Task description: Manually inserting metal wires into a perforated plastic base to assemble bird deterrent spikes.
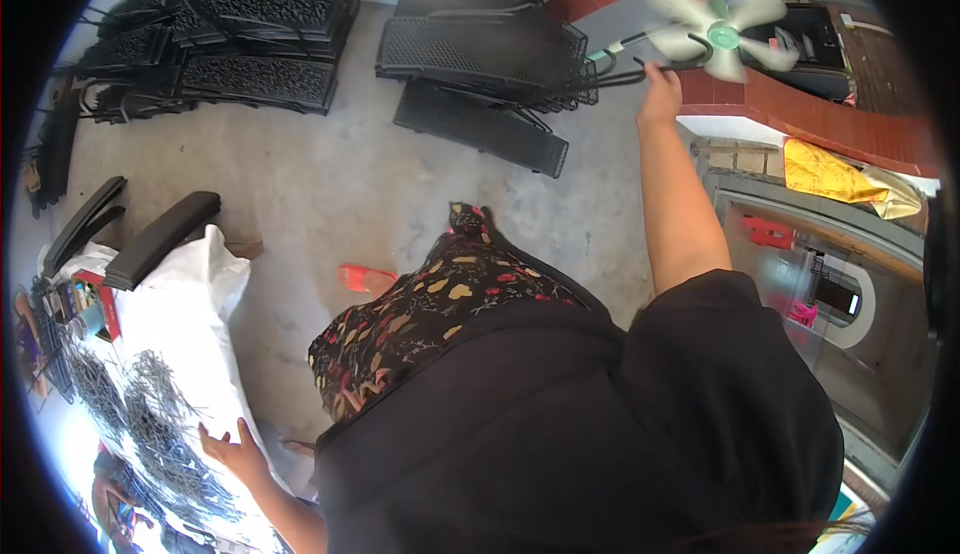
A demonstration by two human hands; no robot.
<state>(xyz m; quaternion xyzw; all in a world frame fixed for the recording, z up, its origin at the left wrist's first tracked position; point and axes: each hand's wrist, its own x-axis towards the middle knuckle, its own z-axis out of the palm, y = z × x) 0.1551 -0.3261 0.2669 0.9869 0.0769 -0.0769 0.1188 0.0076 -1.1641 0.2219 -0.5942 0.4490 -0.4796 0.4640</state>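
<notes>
My right hand (660, 82) reaches far forward and is closed around a thin black metal rod (590, 81) that sticks out from a stack of black mesh panels (480, 54). Just beyond the hand a pale fan with a green hub (722, 32) shows blurred blades. My left hand (232, 450) rests with spread fingers on the edge of a white sheet (210, 294) at lower left. Heaps of small black metal pieces (150, 404) lie on the sheet close to that hand. My black top and patterned skirt (440, 304) fill the middle.
More stacks of black mesh panels (250, 24) stand at the upper left on the concrete floor (330, 184). Two black padded armrests (160, 239) lie by the sheet. An orange slipper (365, 277) is near my skirt. A red brick ledge (800, 114) and yellow cloth (830, 174) are at right.
</notes>
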